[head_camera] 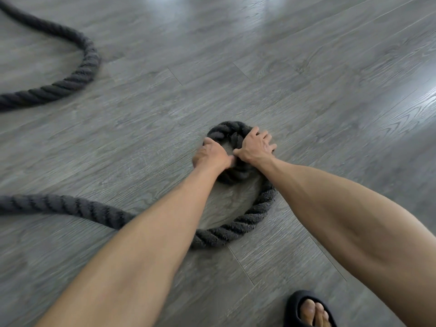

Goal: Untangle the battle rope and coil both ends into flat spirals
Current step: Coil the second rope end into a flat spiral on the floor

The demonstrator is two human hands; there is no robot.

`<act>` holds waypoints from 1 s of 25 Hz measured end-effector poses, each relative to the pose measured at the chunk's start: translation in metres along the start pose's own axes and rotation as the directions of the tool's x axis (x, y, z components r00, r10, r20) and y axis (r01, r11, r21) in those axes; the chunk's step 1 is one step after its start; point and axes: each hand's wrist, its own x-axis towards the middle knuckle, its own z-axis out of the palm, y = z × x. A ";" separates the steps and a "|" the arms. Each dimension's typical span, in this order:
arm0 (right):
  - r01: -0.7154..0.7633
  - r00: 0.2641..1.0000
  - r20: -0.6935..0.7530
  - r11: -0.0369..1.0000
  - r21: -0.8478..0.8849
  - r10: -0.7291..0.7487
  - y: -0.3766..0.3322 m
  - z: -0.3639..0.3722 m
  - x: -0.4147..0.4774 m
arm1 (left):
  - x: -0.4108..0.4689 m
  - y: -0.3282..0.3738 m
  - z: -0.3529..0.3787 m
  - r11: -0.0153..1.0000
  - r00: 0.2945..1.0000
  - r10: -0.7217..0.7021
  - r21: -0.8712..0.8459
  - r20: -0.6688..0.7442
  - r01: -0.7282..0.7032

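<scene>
**Pinning the first turn of the spiral**

Pressing down on a small, tight ring of rope (226, 134), both hands hold the start of a coil flat against the grey plank floor (306, 90). The left hand (211, 155) is closed over the near-left side of the ring, and the right hand (256, 147) lies across its right side with fingers curled over the rope, thumb reaching toward the left hand. This looks like a grip meant to keep the stiff inner turn from springing open while more rope is fed around it.

From under the right wrist the rope swings out in a loose, wider arc toward the person, passes beneath the left forearm and trails off to the left edge. A second stretch of rope (77, 74) bends across the far left, well apart from the coil, so that side seems uncoiled.

Open floor lies on every side of the ring, widest to the right and beyond it. A foot in a dark sandal (306, 310) stands near the lower edge, clear of the loose arc.
</scene>
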 end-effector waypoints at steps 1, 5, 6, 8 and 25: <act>0.129 0.992 0.011 0.991 -0.034 -0.128 0.003 -0.002 0.002 | 0.004 -0.006 -0.008 0.998 0.999 0.032 0.061 -0.010 -0.031; 0.475 0.879 0.092 0.876 -0.087 -0.468 0.014 -0.008 0.001 | 0.019 -0.011 -0.023 0.853 0.904 0.419 0.376 -0.082 -0.361; 0.498 0.867 0.080 0.864 -0.075 -0.492 0.017 -0.008 -0.001 | 0.021 -0.009 -0.019 0.768 0.837 0.547 0.413 -0.025 -0.490; 0.511 0.859 0.041 0.859 -0.034 -0.510 0.022 -0.007 -0.005 | 0.024 -0.009 -0.011 0.656 0.719 0.695 0.393 0.018 -0.644; 0.140 0.960 0.272 0.963 -0.230 -0.074 -0.053 -0.001 -0.005 | 0.016 -0.095 -0.026 0.944 0.991 0.043 0.329 -0.125 0.000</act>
